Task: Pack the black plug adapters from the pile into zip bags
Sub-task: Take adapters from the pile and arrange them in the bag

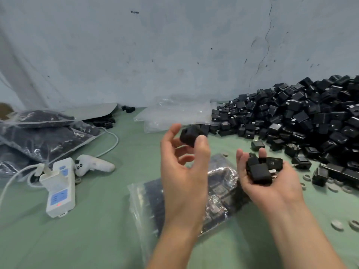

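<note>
A person's left hand point(184, 162), raised above the green counter point(87, 239), pinches a single black plug adapter point(191, 135) between thumb and curled fingertips. Beside it the right hand point(272, 179) lies palm up, fingers loosely curled around a handful of adapters point(260, 171), one showing its metal prongs. Beneath both hands a clear zip bag point(151, 202), partly filled with adapters, lies flat on the counter. To the right, the pile point(301, 117) of black adapters banks up against the pale wall point(155, 45), with small grey rings point(337, 225) scattered near its edge. Empty clear bags point(174, 115) lie behind the hands. At far left are filled bags point(38, 136), stacked, a white power strip point(60, 189) and a white controller point(93, 165).
</note>
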Demonstrator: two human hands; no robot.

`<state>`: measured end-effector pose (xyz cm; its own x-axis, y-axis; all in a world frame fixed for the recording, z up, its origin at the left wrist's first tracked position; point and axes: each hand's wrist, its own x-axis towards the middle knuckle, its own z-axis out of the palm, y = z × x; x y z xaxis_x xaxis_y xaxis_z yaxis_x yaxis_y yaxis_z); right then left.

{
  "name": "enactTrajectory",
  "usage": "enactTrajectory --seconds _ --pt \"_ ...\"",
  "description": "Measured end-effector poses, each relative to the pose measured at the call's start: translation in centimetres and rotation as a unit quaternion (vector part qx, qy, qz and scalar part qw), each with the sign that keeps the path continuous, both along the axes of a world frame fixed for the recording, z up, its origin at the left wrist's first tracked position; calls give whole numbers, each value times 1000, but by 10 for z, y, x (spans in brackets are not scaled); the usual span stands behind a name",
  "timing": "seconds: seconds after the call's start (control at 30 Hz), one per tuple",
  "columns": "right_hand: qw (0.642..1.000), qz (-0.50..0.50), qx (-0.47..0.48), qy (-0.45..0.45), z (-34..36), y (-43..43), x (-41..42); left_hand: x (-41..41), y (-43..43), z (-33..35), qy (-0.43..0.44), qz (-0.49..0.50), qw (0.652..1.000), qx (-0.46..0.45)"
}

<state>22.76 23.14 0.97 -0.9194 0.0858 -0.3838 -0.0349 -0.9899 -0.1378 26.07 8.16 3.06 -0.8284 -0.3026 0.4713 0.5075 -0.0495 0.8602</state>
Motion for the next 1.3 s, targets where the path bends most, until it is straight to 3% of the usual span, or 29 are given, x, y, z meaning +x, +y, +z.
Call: enactTrajectory --seconds 0.17,0.4,0.5,0.57,0.9,1.13,1.3 --pt "1000 1 7 1 0 -5 5 8 -105 -27 -165 116 979 -27" --pt "999 14 49 12 -4 -17 14 19 -181 -56 -285 128 933 -179" --pt "998 22 59 16 -8 -25 16 28 -185 -64 -266 78 897 -343" --pt "997 36 64 26 -10 -30 15 33 -183 -63 -244 42 888 -387" --pt "993 64 87 46 -9 -42 17 33 -147 -81 -162 19 948 -272" --pt "993 58 91 47 -8 -42 17 34 -143 -90 -118 55 911 -391" --pt "992 61 96 47 -10 -44 16 42 -139 -87 -96 -14 926 -364"
